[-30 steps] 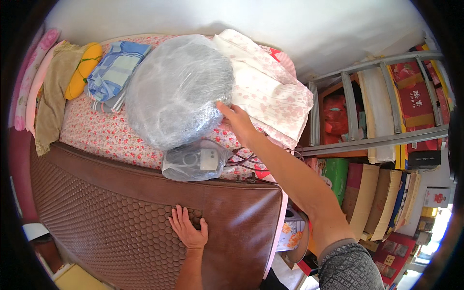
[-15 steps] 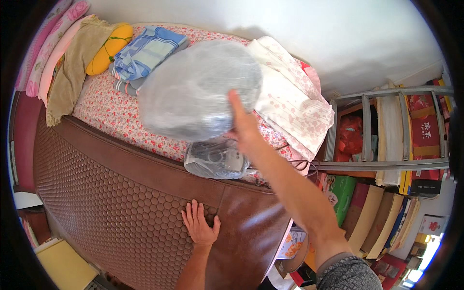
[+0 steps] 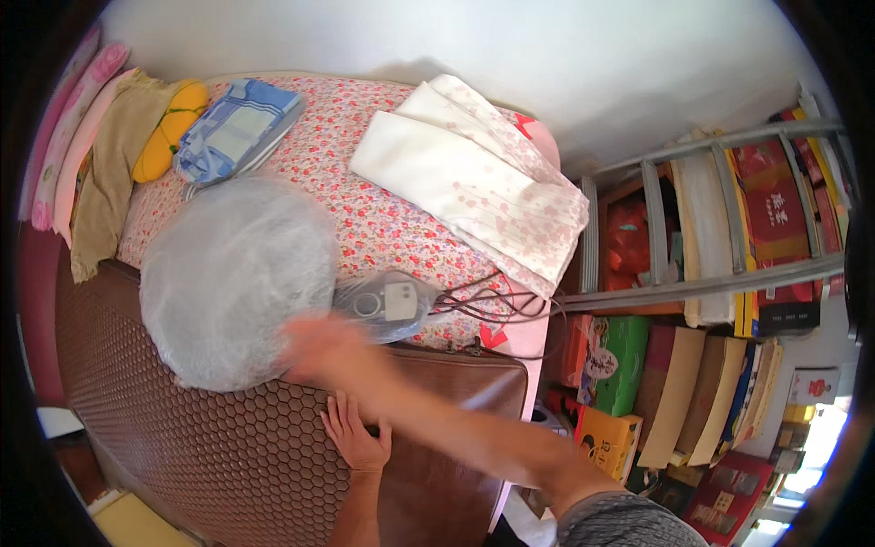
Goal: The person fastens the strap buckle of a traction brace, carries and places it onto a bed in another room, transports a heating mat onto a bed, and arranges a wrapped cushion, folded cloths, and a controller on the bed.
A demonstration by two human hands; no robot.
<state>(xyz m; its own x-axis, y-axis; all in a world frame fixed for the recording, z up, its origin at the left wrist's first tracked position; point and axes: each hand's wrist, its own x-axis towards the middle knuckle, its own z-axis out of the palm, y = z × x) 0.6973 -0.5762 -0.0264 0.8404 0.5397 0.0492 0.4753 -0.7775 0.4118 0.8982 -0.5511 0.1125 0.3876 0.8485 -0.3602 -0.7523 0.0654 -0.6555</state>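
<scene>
My left hand (image 3: 361, 443) lies flat with fingers spread on the brown hexagon-quilted panel (image 3: 264, 428). A large rounded bundle in cloudy clear plastic (image 3: 239, 278) rests across the panel's upper edge and the flowered bedding (image 3: 383, 248). At the bundle's lower right edge is my right hand (image 3: 319, 348), smeared by motion, so its grip cannot be made out. Close by on the right sits a grey device in a clear plastic bag (image 3: 387, 301), with dark cables (image 3: 492, 305) running out to the right.
A folded white floral cloth (image 3: 483, 182) lies against the wall side. Farther left are a folded blue checked cloth (image 3: 239, 128), a yellow cushion (image 3: 173, 132) and a tan cloth (image 3: 118, 164). On the right, a metal ladder (image 3: 702, 287) lies across stacked boxes (image 3: 620, 360).
The plastic-wrapped bundle has moved left and toward me, and my right hand has swung the same way. More bedding and the cables now show. My left hand stays on the panel.
</scene>
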